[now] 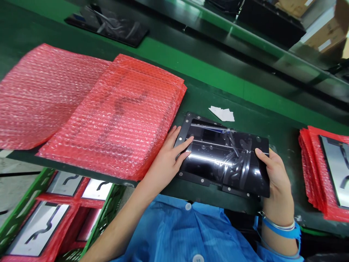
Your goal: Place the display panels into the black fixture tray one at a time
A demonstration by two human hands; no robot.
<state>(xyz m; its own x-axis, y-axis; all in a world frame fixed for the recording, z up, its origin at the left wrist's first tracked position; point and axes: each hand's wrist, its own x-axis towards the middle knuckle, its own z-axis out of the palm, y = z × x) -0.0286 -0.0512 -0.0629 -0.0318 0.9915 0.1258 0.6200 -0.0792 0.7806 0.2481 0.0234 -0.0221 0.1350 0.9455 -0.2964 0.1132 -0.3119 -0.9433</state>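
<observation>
In front of me a glossy black display panel (209, 154) covered in wrinkled clear film lies over a black plate (185, 128) with round silvery spots along its edges. My right hand (276, 173) grips the panel's right end, thumb on top and the other fingers hidden underneath. At the left end, my left hand (169, 154) rests with spread fingers across the plate's edge, two digits touching the film. A blue wrist strap (283, 230) circles my right wrist. Close to my left hand is a pink bubble-wrap bag (122, 116) with a dark cable shape showing through.
Another bubble-wrap sheet (51, 98) lies at the far left. A green crate (25, 203) below holds several silver-backed panels. White paper scraps (222, 113) lie behind the panel. Wrapped panels (316, 174) are stacked at right. A black screen (109, 27) and a shelf (245, 47) stand behind.
</observation>
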